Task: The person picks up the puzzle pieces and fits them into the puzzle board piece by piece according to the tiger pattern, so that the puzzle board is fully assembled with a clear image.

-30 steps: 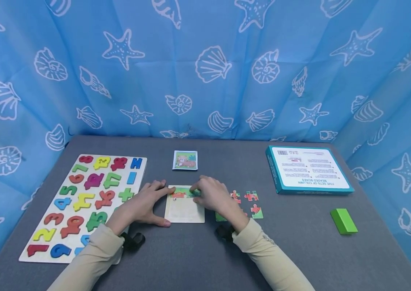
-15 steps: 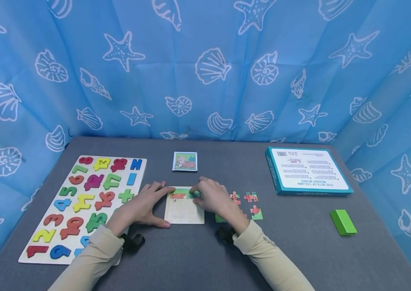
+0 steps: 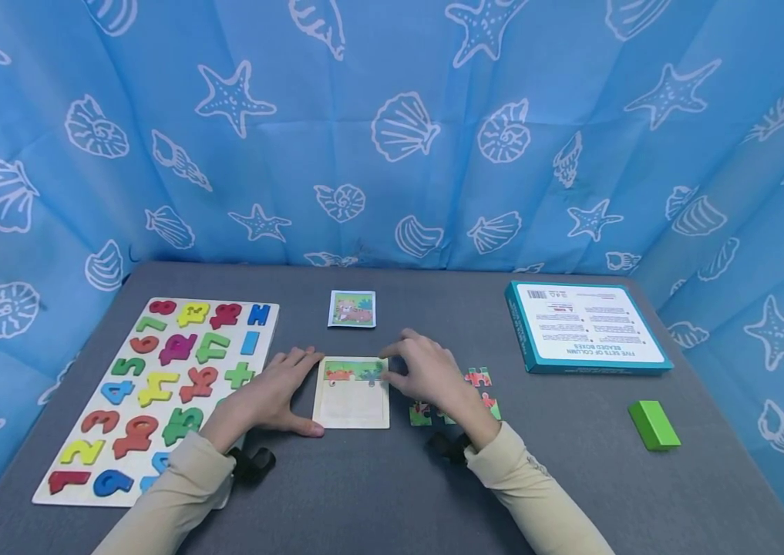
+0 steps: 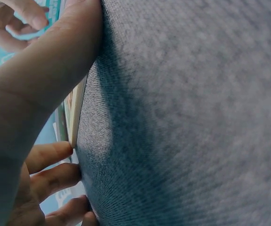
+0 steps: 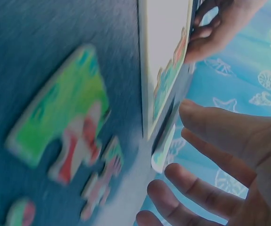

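Note:
A square wooden puzzle tray [image 3: 353,407] lies on the table with a row of picture pieces [image 3: 350,371] fitted along its far side. The rest of its base is bare. My left hand [image 3: 270,397] rests spread along the tray's left edge, forefinger at the far corner and thumb at the near one. Just off the tray's right edge hovers my right hand [image 3: 428,374], its fingers loosely bent around nothing in the right wrist view. Beneath and beside it lie several loose jigsaw pieces [image 5: 62,113], green and red, partly hidden by the forearm in the head view.
A small picture card [image 3: 353,309] lies beyond the tray. At left is a number board [image 3: 124,405] with coloured numerals. A teal box [image 3: 589,327] sits at the back right, with a green block [image 3: 654,425] nearer. A blue shell-patterned curtain [image 3: 392,185] hangs behind the table.
My right hand has let go of a piece at the tray's far right corner and drawn back to the right. The far row now shows uncovered. My left hand stays put.

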A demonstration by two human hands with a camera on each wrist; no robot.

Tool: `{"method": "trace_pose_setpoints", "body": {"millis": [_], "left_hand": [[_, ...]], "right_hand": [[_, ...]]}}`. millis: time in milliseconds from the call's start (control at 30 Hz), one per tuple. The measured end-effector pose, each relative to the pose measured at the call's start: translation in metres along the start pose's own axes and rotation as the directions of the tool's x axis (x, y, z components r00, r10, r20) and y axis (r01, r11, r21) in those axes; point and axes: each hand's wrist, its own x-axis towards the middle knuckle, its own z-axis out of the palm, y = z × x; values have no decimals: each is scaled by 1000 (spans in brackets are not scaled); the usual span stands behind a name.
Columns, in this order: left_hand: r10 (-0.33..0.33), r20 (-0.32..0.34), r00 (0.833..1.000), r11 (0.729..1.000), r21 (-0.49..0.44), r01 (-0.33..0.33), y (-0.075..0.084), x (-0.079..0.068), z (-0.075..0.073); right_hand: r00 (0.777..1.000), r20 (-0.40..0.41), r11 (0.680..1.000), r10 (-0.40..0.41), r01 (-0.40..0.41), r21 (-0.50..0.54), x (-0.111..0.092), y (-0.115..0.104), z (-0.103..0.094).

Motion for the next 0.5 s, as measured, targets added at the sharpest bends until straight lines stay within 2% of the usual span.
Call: {"method": "trace_pose_setpoints", "body": {"millis": [300, 500], "left_hand": [[7, -8, 1000, 1000, -3, -7, -2, 0, 1], [-6, 2, 1000, 1000, -10, 6, -2, -1, 0]], "right_hand": [[998, 13, 998, 56, -55, -33, -13, 20, -9], [992, 77, 995, 98, -96, -33, -18, 25, -9]]}}
